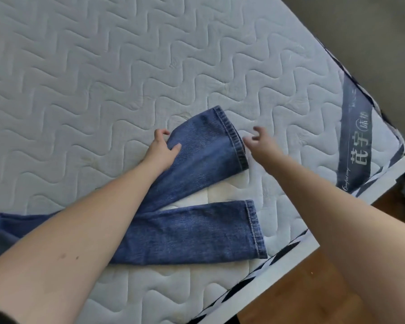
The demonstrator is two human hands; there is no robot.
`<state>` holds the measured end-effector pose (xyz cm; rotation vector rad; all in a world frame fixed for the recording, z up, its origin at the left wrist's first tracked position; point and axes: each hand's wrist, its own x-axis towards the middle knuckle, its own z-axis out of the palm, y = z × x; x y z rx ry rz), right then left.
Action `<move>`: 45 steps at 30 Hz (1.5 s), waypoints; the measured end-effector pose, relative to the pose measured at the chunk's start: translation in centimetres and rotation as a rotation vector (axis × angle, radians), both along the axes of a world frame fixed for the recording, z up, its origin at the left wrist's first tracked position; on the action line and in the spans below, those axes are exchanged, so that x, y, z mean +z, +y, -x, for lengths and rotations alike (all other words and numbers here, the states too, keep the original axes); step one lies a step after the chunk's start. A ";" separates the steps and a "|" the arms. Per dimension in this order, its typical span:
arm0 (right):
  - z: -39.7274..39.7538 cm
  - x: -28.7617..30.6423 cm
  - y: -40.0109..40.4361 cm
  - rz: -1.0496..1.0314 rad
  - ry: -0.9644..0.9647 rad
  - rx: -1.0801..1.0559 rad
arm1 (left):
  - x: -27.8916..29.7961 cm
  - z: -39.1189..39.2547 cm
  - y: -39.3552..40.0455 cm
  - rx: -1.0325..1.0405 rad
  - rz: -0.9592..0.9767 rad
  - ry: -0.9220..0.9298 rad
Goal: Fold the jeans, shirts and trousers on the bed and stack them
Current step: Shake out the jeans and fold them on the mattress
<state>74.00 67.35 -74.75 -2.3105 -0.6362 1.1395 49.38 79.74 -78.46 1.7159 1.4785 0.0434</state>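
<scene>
Both my bare arms reach out from the bottom of the view over the bed (pixel 103 66), which has a pale quilted top with wavy stitched lines.

Blue jeans (pixel 197 230) lie flat on the bed near its closest edge. Their two legs spread apart like a V, with a strip of the pale top showing between them. One leg lies close to the bed's edge, and its stitched hem points toward the bed's corner. That other leg angles farther up onto the bed. The waist part runs off under my left arm, so I cannot see it well.

My left hand (pixel 161 148) holds the far leg of the jeans. My thumb lies on top of the cloth and my fingers curl around the side of the leg, so I am pinching it.

My right hand (pixel 258 142) is just beside the hem of that same leg. Its fingers are spread and loosely bent, and it holds nothing. It looks blurry, so I cannot tell if a fingertip touches the hem.

At the bed's corner, past the jeans, a dark blue label band (pixel 353 141) crosses the quilted top. It has big white Chinese letters, two of them reading 花宇, and a line of small curly writing too tiny to read.

Beyond the bed's edge is a brown wooden floor (pixel 302 300).
</scene>
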 end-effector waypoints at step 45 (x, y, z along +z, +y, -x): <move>5.3 -0.4 -9.2 -0.224 0.455 -0.659 | 0.7 10.0 -13.3 -0.667 -0.317 0.301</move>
